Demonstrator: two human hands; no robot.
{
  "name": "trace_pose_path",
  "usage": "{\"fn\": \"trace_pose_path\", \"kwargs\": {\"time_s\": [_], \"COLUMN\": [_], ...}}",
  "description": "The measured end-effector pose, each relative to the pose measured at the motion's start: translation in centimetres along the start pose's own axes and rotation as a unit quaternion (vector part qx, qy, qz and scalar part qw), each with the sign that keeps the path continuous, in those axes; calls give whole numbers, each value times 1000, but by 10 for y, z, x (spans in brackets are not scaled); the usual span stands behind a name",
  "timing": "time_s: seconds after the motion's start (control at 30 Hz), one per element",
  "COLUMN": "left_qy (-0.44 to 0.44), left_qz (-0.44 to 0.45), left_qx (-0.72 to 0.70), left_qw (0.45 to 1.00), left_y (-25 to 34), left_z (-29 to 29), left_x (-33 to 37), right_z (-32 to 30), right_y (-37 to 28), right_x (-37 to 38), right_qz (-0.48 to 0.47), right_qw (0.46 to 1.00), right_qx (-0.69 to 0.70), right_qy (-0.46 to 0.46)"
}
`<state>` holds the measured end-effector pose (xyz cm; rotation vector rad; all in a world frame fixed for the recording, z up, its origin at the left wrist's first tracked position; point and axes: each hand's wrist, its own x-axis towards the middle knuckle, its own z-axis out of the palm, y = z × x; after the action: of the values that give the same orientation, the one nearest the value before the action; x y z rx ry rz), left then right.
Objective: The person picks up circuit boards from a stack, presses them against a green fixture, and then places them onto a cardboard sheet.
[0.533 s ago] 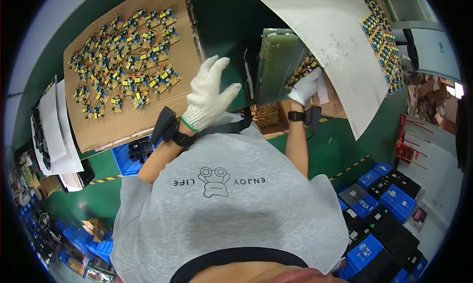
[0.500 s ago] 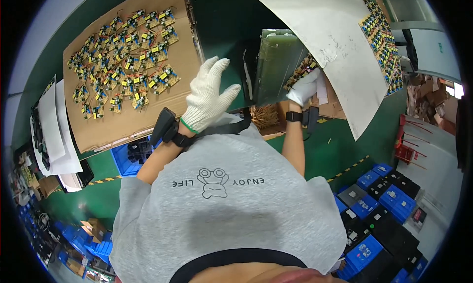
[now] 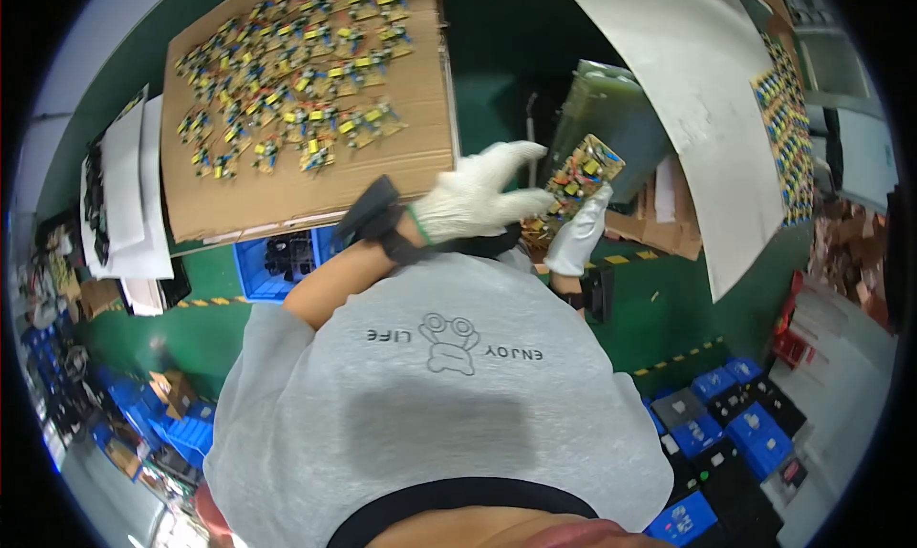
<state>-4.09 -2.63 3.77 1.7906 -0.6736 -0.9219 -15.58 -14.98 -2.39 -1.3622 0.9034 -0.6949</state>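
Observation:
My right hand (image 3: 580, 238), in a white glove, is closed on a circuit board panel (image 3: 590, 163) crowded with yellow, red and blue parts. The panel is tilted up in front of a green translucent sheet (image 3: 611, 104). Just left of the panel, my left hand (image 3: 487, 193) in a knitted white glove has its fingers and thumb apart, with nothing between them. Its fingertips come close to the panel's left edge; whether they touch it I cannot tell. Small circuit boards (image 3: 301, 80) lie in rows on a cardboard sheet (image 3: 229, 209) to the left.
A large white sheet (image 3: 693, 118) hangs over the right side of the bench, with more boards (image 3: 785, 137) beyond it. Cardboard pieces (image 3: 659, 225) lie right of my right hand. A blue bin (image 3: 253, 271) of black parts sits below the cardboard sheet's near edge.
My right hand has lifted the panel from beside the green sheet and brought it toward the middle. My left hand has moved right to meet it. The whole view has shifted.

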Motion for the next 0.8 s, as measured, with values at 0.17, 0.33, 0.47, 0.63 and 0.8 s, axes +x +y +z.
{"fn": "trace_pose_path", "kwargs": {"time_s": [0.17,0.33,0.47,0.63,0.8], "left_qy": [143,208,265,320,330], "left_qz": [36,153,170,133,124], "left_qx": [-9,359,363,350,328], "left_qw": [989,897,877,870,877], "left_y": [-6,-5,-28,-36,-52], "left_z": [-3,-37,-46,-71,-94], "left_x": [-8,-30,-47,-70,-86], "right_z": [24,55,97,125,149], "right_y": [-38,-55,-64,-41,-11], "right_x": [-2,30,6,7,12], "right_qz": [6,87,2,29,273], "right_qw": [969,954,903,877,719], "right_qx": [-99,-74,-256,-160,231], "right_qy": [-227,-277,-346,-452,-596]}}
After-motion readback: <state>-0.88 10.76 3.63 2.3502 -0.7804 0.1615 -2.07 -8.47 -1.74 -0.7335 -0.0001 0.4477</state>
